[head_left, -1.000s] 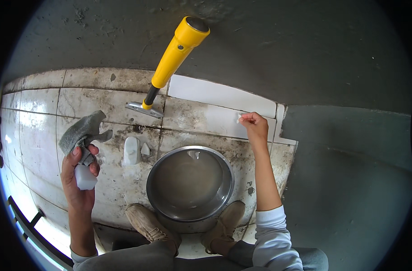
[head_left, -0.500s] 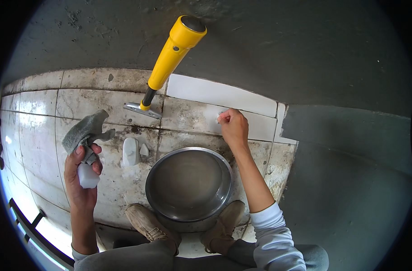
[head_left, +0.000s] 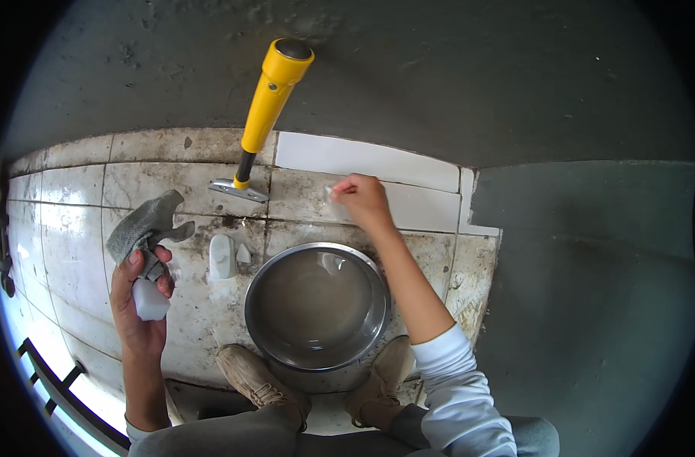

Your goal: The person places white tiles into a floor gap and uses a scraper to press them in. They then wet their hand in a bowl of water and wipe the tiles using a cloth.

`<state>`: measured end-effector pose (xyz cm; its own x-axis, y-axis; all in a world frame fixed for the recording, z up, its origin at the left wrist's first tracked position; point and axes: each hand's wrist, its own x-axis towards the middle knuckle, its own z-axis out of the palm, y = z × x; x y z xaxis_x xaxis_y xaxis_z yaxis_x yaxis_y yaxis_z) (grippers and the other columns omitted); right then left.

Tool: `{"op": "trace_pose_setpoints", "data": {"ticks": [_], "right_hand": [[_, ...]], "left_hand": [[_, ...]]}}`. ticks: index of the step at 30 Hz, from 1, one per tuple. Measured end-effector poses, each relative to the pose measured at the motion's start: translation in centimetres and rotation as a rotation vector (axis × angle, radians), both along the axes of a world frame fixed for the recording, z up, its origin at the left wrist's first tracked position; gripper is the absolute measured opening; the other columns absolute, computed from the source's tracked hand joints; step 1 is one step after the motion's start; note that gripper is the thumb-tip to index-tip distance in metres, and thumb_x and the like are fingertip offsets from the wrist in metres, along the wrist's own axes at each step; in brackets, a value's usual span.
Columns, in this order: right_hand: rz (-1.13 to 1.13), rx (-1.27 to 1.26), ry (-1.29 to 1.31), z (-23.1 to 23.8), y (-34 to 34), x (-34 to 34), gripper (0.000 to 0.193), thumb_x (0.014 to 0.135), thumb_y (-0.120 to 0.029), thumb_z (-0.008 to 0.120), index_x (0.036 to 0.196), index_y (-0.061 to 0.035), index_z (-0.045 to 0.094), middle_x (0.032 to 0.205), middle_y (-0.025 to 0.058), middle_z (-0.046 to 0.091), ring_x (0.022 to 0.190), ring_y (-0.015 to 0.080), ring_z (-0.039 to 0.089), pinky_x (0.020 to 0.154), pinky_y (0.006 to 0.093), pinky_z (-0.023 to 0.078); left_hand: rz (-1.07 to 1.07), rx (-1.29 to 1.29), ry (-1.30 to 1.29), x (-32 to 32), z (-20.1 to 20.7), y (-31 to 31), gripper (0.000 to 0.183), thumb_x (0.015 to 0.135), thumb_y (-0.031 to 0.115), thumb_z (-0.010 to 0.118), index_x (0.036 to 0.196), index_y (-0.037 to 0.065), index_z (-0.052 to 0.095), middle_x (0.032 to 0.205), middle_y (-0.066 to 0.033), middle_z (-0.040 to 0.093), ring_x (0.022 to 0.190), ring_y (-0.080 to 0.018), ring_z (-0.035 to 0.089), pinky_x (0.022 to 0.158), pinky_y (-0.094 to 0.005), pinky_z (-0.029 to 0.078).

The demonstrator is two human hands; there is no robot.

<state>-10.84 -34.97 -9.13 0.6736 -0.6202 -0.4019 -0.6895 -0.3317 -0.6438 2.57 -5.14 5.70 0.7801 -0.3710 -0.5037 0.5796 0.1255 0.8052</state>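
Observation:
My left hand (head_left: 138, 293) is closed round a crumpled grey cloth (head_left: 146, 225) and a white sponge block (head_left: 150, 300), held up over the tiles on the left. Against the dirty tile beyond the basin, my right hand (head_left: 362, 199) pinches a small whitish piece (head_left: 330, 192). Its fingers hide most of that piece, and motion blurs it. Between my hands, a wide metal basin (head_left: 254, 266) holds cloudy water.
A yellow-handled scraper (head_left: 264, 110) stands upright on its metal head near the grey wall. A white oblong block (head_left: 222, 257) and a small white chip (head_left: 243, 253) lie left of the basin. My shoes (head_left: 258, 373) flank the basin. Cleaner white tiles (head_left: 370, 161) run along the wall.
My right hand has moved left along the tile with the whitish piece. The left hand keeps its hold on the cloth and sponge. The view has shifted slightly, and the water's reflections differ.

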Motion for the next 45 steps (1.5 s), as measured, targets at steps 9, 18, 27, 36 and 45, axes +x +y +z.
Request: {"op": "trace_pose_setpoints", "data": {"ticks": [9,18,27,36,45], "right_hand": [[-0.464,0.687,-0.34,2.3,-6.9,-8.3,0.014,0.081,-0.01,0.065,0.093,-0.0025,0.064,0.085,0.0064,0.066,0.074,0.0127,0.06,0.067,0.0267,0.048],[-0.43,0.042,-0.024,1.7,-8.7,-9.0,0.012,0.077,-0.002,0.062,0.088,-0.0038,0.065,0.082,0.0079,0.064,0.071,0.0139,0.062,0.068,0.0283,0.051],[-0.265,-0.234,0.019,0.3,-8.8,-8.9,0.01,0.076,-0.006,0.065,0.085,-0.0067,0.068,0.087,0.0095,0.064,0.077,0.0197,0.063,0.071,0.0314,0.051],[0.106,-0.266,0.042,1.4,-12.1,-7.2,0.014,0.076,0.0,0.062,0.088,-0.0043,0.066,0.084,0.0105,0.065,0.077,0.0245,0.063,0.073,0.0344,0.05],[0.327,-0.399,0.174,2.5,-13.2,-5.8,0.015,0.073,0.008,0.057,0.084,-0.0015,0.055,0.082,0.0163,0.063,0.08,0.0358,0.06,0.07,0.0434,0.046]], "left_hand": [[0.044,-0.016,-0.006,-0.1,0.2,1.1,0.02,0.094,0.02,0.052,0.101,0.002,0.055,0.088,-0.0102,0.062,0.058,-0.011,0.053,0.055,-0.0214,0.045],[0.008,0.005,-0.018,0.0,0.5,0.7,0.021,0.094,0.021,0.051,0.104,0.002,0.055,0.089,-0.0099,0.062,0.058,-0.0105,0.053,0.054,-0.0212,0.044],[0.009,-0.004,-0.007,0.2,-0.7,1.3,0.023,0.094,0.021,0.051,0.105,0.002,0.055,0.089,-0.0099,0.062,0.057,-0.0104,0.053,0.053,-0.021,0.043],[0.025,0.022,-0.005,0.6,-0.9,1.6,0.023,0.094,0.022,0.051,0.104,0.003,0.055,0.089,-0.0085,0.062,0.058,-0.0097,0.052,0.053,-0.0204,0.043],[0.021,0.057,0.011,0.8,-1.8,1.4,0.022,0.094,0.022,0.052,0.104,0.003,0.055,0.088,-0.0081,0.061,0.057,-0.0094,0.052,0.052,-0.0202,0.043]]}}
